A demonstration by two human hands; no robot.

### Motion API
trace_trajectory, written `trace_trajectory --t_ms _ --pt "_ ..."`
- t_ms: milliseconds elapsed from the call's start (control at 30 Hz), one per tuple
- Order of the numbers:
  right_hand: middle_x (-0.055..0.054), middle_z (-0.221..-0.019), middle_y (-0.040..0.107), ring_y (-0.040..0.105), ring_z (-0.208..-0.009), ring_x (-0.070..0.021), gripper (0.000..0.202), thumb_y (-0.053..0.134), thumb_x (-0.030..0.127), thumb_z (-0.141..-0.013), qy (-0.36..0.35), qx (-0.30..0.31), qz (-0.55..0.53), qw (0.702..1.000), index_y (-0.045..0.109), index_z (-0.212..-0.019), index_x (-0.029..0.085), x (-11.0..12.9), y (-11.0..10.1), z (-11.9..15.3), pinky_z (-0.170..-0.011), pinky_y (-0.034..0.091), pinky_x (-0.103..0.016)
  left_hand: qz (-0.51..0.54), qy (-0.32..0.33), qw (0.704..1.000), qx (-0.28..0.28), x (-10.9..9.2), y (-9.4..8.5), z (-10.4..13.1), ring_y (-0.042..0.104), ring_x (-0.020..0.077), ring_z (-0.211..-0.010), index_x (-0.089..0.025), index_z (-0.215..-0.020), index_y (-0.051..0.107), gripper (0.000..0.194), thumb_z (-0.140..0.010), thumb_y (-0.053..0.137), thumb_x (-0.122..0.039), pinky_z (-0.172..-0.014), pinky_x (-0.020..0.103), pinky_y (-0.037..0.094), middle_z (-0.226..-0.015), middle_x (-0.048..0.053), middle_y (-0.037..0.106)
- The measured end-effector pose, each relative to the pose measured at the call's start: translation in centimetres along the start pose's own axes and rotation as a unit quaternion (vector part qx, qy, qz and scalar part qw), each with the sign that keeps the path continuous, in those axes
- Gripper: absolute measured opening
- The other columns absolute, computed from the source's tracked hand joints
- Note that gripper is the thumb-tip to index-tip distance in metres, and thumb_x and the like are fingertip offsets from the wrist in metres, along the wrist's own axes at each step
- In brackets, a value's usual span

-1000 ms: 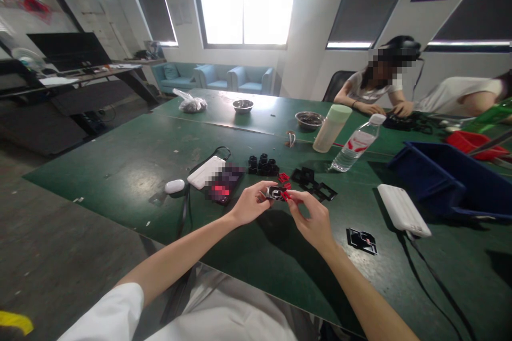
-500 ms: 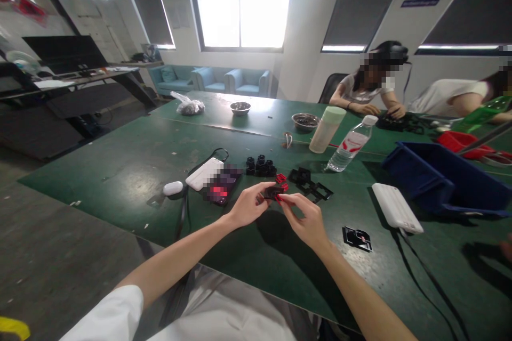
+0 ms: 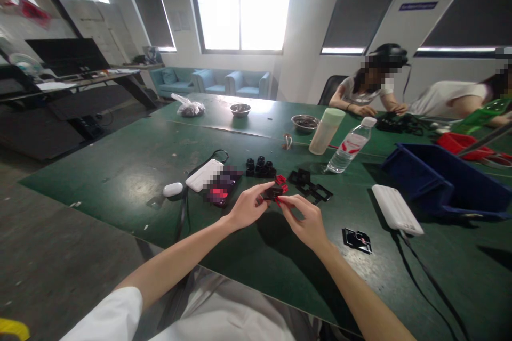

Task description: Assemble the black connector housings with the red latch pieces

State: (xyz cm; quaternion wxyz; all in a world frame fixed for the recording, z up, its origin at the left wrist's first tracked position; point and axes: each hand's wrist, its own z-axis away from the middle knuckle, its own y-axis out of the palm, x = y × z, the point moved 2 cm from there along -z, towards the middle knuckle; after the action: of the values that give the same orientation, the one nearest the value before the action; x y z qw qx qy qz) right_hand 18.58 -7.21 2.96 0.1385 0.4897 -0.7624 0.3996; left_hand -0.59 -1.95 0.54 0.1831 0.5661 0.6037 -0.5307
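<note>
Just above the near part of the green table, my left hand (image 3: 250, 205) is closed on a small black plastic part (image 3: 272, 193). My right hand (image 3: 303, 216) pinches a small red piece (image 3: 279, 200) against the right side of that black part. The fingertips hide much of both. Red square frames (image 3: 281, 180) lie right behind my hands. A cluster of black cube-like parts (image 3: 260, 167) stands behind them to the left, and flat black frames (image 3: 310, 185) lie to the right. A glossy black plate-like piece (image 3: 357, 240) rests beside my right forearm.
To the left are a white earphone case (image 3: 173, 189), a white power bank (image 3: 204, 175) and a phone (image 3: 224, 185). A water bottle (image 3: 352, 145), a tumbler (image 3: 327, 131), a blue bin (image 3: 448, 181) and another power bank (image 3: 397, 209) stand rightward. Two people sit across the table.
My hands stay almost in place, with the red piece still against the black part. A dark shape and a bit of skin at the right edge have mostly withdrawn.
</note>
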Motion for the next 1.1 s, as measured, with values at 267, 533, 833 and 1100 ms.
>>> trace_trajectory --t_ms 267,533,833,1100 --pt "-0.003 -0.092 0.074 0.071 -0.079 -0.0179 0.017 0.063 0.021 -0.101 0.002 0.007 0.004 1.000 0.074 -0.113 0.025 -0.12 0.07 0.12 -0.076 0.057 -0.030 -0.012 0.012 1.000 0.001 0.02 -0.01 0.10 0.062 0.0092 -0.069 -0.021 -0.147 0.061 0.061 -0.087 0.062 -0.009 -0.078 0.027 0.060 -0.120 0.007 0.074" --pt "-0.003 -0.090 0.073 0.070 -0.077 -0.0184 0.015 0.062 0.022 -0.101 0.009 0.017 0.005 1.000 0.073 -0.111 0.024 -0.19 0.11 0.09 -0.074 0.057 -0.031 -0.045 0.029 0.999 0.012 0.03 -0.08 0.21 0.062 0.0112 -0.073 -0.024 -0.149 0.059 0.062 -0.088 0.061 -0.011 -0.083 0.029 0.059 -0.119 0.006 0.072" --pt "-0.003 -0.087 0.072 0.069 -0.075 -0.0177 0.015 0.063 0.021 -0.100 0.002 0.023 0.012 1.000 0.073 -0.110 0.024 -0.26 0.22 0.07 -0.072 0.056 -0.030 -0.059 0.044 0.997 0.013 0.26 -0.03 0.25 0.060 0.0126 -0.075 -0.022 -0.151 0.057 0.066 -0.087 0.060 -0.008 -0.083 0.029 0.057 -0.105 0.004 0.070" --pt "-0.003 -0.087 0.072 0.069 -0.075 -0.0178 0.015 0.063 0.021 -0.100 0.002 0.021 0.011 1.000 0.074 -0.110 0.024 -0.31 0.30 0.05 -0.073 0.057 -0.030 -0.057 0.051 0.997 0.017 0.15 0.06 0.27 0.061 0.0129 -0.077 -0.020 -0.149 0.058 0.065 -0.086 0.059 -0.007 -0.085 0.029 0.056 -0.108 0.005 0.071"
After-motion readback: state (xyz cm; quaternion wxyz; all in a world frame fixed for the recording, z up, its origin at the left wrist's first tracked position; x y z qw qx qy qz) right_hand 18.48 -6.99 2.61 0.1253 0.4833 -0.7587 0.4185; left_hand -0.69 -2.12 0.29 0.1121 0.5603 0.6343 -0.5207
